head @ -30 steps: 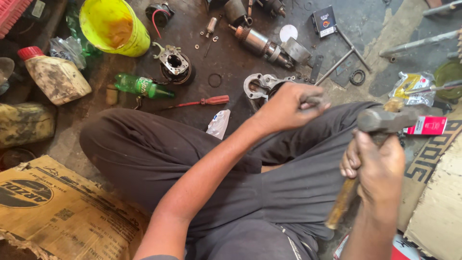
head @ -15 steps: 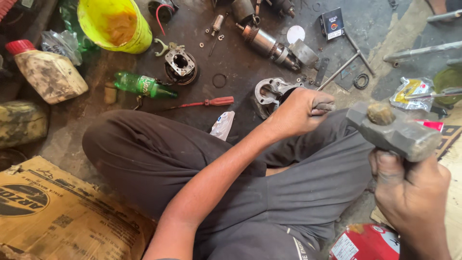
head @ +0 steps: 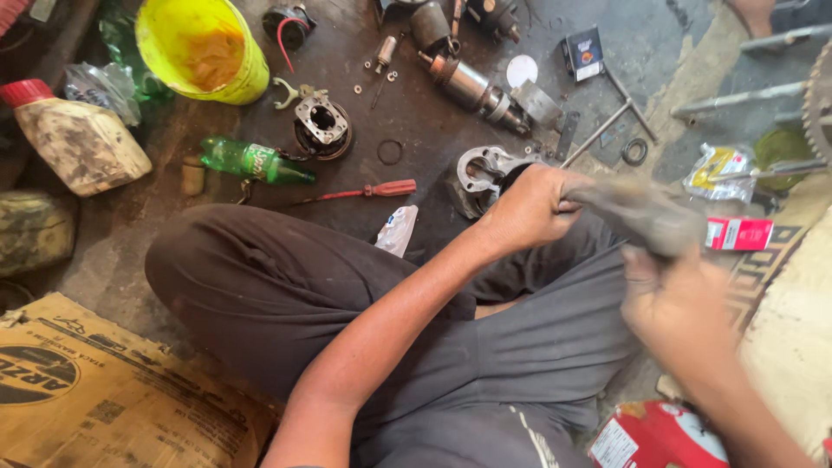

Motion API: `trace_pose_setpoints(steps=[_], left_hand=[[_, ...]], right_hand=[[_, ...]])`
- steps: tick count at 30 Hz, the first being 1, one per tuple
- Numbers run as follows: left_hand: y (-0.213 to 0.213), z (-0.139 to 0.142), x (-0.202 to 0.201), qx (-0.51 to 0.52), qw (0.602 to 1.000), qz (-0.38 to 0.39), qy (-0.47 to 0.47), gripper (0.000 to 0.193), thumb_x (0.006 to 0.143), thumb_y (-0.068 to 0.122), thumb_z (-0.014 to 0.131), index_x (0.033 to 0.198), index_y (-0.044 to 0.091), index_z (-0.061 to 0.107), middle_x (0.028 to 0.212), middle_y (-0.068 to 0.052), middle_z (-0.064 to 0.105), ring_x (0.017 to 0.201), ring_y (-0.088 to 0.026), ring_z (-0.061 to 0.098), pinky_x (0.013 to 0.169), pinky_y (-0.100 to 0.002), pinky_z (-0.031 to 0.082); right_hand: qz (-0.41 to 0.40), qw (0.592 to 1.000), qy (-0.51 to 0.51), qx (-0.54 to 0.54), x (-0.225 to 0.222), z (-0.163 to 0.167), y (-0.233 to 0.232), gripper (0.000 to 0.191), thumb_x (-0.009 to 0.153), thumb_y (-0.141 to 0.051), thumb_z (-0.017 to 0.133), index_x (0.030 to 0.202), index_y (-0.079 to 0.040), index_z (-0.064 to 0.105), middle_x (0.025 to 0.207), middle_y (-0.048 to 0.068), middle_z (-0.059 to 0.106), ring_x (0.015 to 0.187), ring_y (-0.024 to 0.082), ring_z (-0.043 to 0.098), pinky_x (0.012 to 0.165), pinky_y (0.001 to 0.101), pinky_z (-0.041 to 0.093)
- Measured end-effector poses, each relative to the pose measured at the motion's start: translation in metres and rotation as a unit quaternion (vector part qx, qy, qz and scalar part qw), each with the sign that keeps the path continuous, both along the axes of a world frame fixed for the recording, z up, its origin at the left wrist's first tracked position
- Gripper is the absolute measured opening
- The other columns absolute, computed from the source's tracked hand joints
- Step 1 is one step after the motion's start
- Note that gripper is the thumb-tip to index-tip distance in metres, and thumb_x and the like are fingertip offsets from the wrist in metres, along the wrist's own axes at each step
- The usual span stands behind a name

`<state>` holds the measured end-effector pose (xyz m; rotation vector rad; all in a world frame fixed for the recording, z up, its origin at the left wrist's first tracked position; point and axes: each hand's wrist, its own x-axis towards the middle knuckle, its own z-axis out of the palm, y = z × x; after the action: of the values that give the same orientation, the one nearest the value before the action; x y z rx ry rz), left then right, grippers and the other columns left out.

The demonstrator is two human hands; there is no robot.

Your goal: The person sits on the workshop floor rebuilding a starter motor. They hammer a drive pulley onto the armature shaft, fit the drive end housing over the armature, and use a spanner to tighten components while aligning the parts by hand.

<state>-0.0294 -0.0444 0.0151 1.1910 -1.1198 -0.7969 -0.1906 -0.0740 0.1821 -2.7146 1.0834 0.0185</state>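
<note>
Dark, oil-stained workshop floor (head: 416,165), crowded with parts along the top and left of the frame; only small bare patches, the widest just left of centre. Cross-legged lap in dark grey trousers (head: 286,286) filling the middle and lower frame, flattened brown cardboard (head: 78,390) at lower left.

Left hand (head: 529,208) right of centre, fingers curled around something thin and hidden, knuckles touching a silver cast-metal housing with a round bore (head: 481,173) on the floor just above the knee. Right hand (head: 685,308) lower right, blurred, closed on the handle of a grey steel-headed hammer (head: 646,217); head smeared by motion, long axis slanting from lower right up toward the left hand, striking end pointing upper left and meeting that hand's fingers.

Red-handled screwdriver (head: 373,191) flat and pointing left, just beside the housing. Green plastic bottle (head: 247,162) on its side further left. Yellow plastic bucket (head: 204,48) at upper left. Cylindrical motor armature (head: 472,87) above the housing. Small red box (head: 737,234) at right edge, near the hammer head.
</note>
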Motion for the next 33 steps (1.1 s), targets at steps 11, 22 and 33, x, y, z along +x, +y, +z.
trace_pose_setpoints(steps=[11,22,33], left_hand=[[0.048,0.060,0.071,-0.006,0.988,0.044,0.149,0.035,0.095,0.006,0.074,0.076,0.008,0.045,0.074,0.010,0.034,0.070,-0.002,0.034,0.059,-0.025,0.028],[0.040,0.055,0.038,0.012,0.999,0.010,-0.030,0.021,0.092,0.006,0.066,0.083,0.001,0.047,0.068,-0.008,0.035,0.064,-0.018,0.033,0.058,-0.033,0.036],[0.033,0.028,0.022,0.028,0.999,0.035,-0.027,0.019,0.080,-0.002,0.059,0.098,0.003,0.061,0.073,-0.017,0.051,0.064,-0.031,0.051,0.064,-0.036,0.045]], right_hand=[[-0.280,0.831,-0.404,0.260,-0.096,-0.008,0.022,0.036,0.122,-0.041,0.046,0.120,-0.005,0.043,0.068,0.005,0.043,0.050,0.012,0.042,0.048,0.0282,0.036],[-0.273,0.826,-0.359,0.338,-0.053,-0.023,0.030,0.035,0.113,-0.035,0.048,0.124,-0.002,0.046,0.070,0.005,0.045,0.050,0.008,0.041,0.043,0.0243,0.033],[-0.080,0.943,-0.246,0.210,-0.001,0.021,0.022,0.029,0.115,-0.026,0.050,0.121,0.002,0.054,0.075,0.006,0.059,0.063,0.016,0.054,0.059,0.0292,0.044]])
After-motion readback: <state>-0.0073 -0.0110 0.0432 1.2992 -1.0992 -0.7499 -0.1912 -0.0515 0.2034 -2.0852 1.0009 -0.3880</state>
